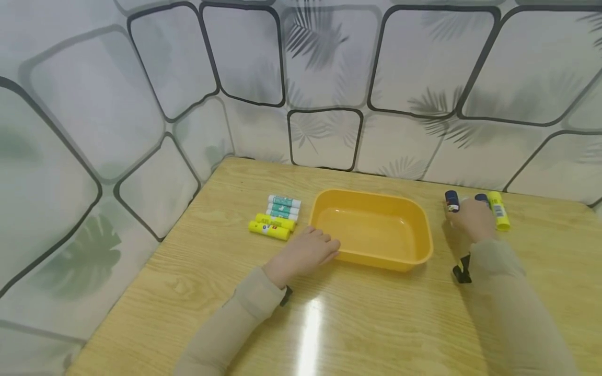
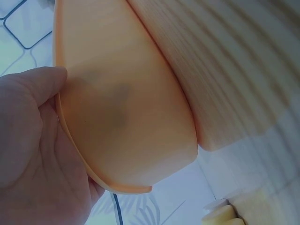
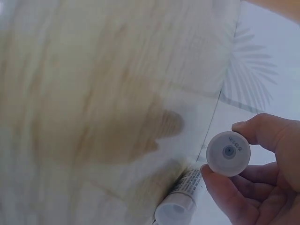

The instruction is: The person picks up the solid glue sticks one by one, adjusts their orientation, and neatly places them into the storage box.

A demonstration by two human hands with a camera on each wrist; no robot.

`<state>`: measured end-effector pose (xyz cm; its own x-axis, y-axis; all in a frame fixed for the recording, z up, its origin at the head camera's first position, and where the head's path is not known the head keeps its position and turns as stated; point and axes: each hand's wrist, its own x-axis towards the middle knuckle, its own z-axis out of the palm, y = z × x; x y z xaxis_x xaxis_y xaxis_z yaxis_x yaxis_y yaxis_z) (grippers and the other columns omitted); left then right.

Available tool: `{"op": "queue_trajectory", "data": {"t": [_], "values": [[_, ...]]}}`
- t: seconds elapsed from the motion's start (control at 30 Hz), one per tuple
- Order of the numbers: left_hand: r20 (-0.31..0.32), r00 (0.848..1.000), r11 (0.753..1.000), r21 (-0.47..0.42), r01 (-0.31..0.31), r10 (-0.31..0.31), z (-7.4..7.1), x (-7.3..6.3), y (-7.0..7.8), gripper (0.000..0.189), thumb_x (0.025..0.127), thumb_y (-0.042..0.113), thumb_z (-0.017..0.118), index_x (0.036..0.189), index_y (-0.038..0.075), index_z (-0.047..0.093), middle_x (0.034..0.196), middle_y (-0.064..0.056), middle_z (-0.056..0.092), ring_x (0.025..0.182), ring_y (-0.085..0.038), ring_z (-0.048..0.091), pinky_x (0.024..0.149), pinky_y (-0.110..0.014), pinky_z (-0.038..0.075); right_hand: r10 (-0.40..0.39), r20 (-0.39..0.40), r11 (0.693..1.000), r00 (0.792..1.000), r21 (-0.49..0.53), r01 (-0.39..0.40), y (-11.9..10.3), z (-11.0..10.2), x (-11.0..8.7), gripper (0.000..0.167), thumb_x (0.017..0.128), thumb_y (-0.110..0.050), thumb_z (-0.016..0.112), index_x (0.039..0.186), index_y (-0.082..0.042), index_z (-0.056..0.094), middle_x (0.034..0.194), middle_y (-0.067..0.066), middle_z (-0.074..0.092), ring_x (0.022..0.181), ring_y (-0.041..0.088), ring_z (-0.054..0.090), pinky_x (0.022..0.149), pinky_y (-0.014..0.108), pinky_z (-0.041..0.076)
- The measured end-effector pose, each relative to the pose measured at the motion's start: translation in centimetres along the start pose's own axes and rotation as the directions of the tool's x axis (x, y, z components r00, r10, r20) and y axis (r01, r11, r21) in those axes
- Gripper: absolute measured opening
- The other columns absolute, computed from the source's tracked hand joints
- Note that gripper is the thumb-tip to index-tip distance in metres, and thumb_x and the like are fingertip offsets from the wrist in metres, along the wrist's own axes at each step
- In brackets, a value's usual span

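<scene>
My left hand (image 1: 308,250) grips the near left rim of a yellow plastic basin (image 1: 376,259); in the left wrist view the thumb presses at the edge of the basin's wall (image 2: 126,108). Over on the right, my right hand (image 1: 472,218) pinches a dark blue glue stick (image 1: 452,201) between thumb and fingers. Its round white base (image 3: 228,153) faces the right wrist camera. Just beyond that hand lies another dark blue glue stick (image 1: 482,198), partly hidden by the hand, with a yellow glue stick (image 1: 499,211) beside it.
Left of the basin lie two yellow glue sticks (image 1: 269,230) and several white-and-teal glue sticks (image 1: 284,201) in a row. A patterned curtain (image 1: 324,138) stands along the back and left edges of the wooden table (image 1: 376,324).
</scene>
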<state>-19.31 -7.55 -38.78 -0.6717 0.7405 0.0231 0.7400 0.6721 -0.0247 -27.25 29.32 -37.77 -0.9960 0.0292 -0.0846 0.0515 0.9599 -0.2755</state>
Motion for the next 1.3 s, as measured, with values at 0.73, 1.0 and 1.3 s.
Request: {"op": "queue_trajectory", "data": {"t": [0.73, 1.0, 1.3], "values": [[-0.006, 1.0, 1.0, 0.021, 0.002, -0.002, 0.0, 0.1, 0.0, 0.022, 0.096, 0.031, 0.035, 0.093, 0.018, 0.053, 0.079, 0.005, 0.053, 0.075, -0.013, 0.046, 0.077, -0.028, 0.033, -0.038, -0.008, 0.999, 0.999, 0.028, 0.038, -0.9, -0.7, -1.5, 0.035, 0.083, -0.028, 0.052, 0.068, 0.004, 0.049, 0.057, 0.01, 0.046, 0.051, 0.021, 0.042, 0.043, 0.029, 0.033], [-0.005, 1.0, 1.0, 0.017, 0.0, 0.0, -0.2, 0.1, 0.1, 0.022, 0.096, 0.03, 0.035, 0.093, 0.018, 0.053, 0.078, 0.005, 0.052, 0.075, -0.012, 0.046, 0.078, -0.028, 0.033, -0.072, -0.039, 0.997, 0.997, 0.036, 0.073, -2.0, -1.3, -2.6, 0.033, 0.082, -0.027, 0.052, 0.069, 0.002, 0.049, 0.061, 0.01, 0.046, 0.053, 0.021, 0.042, 0.044, 0.029, 0.033], [0.004, 1.0, 1.0, -0.002, 0.007, -0.007, -0.4, 0.1, 0.1, 0.023, 0.096, 0.03, 0.034, 0.094, 0.018, 0.053, 0.08, 0.005, 0.054, 0.075, -0.013, 0.046, 0.078, -0.028, 0.033, -0.098, -0.06, 0.994, 0.993, 0.049, 0.101, -2.9, -1.9, -3.4, 0.034, 0.082, -0.027, 0.052, 0.075, 0.007, 0.055, 0.063, 0.011, 0.05, 0.055, 0.022, 0.043, 0.045, 0.029, 0.034]]}}
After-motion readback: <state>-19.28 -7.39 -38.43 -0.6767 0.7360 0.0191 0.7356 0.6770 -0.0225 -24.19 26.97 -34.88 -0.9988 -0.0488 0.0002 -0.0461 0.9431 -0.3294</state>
